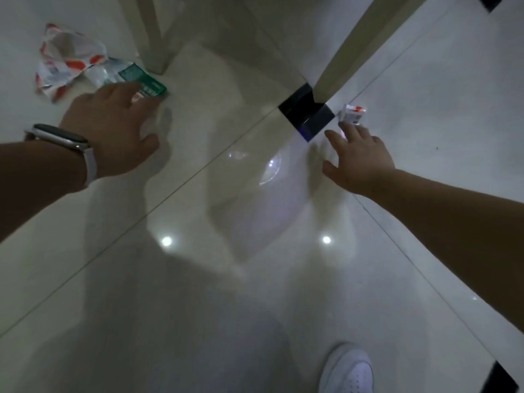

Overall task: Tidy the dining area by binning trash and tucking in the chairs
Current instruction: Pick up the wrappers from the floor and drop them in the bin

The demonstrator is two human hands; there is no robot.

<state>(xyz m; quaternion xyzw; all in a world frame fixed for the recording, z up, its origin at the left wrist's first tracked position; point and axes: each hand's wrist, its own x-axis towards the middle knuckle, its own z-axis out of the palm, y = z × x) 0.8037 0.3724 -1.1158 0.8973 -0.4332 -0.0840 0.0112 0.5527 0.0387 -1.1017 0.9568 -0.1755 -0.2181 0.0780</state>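
Down low, left hand [113, 123] touches green wrapper [141, 78], right hand [360, 157] small packet [353, 114], fingers [336, 137] all released.

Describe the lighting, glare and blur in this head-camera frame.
Head view: dim overall, with round lamp reflections glaring off the glossy white tile floor; head view again: motion blur softens the left hand, the right hand and the crumpled red-and-white wrapper; the white shoe at the bottom edge is soft too.

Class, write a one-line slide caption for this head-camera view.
Left hand reaches for a green wrapper on the tiled floor; right hand reaches for a small red-and-white packet.
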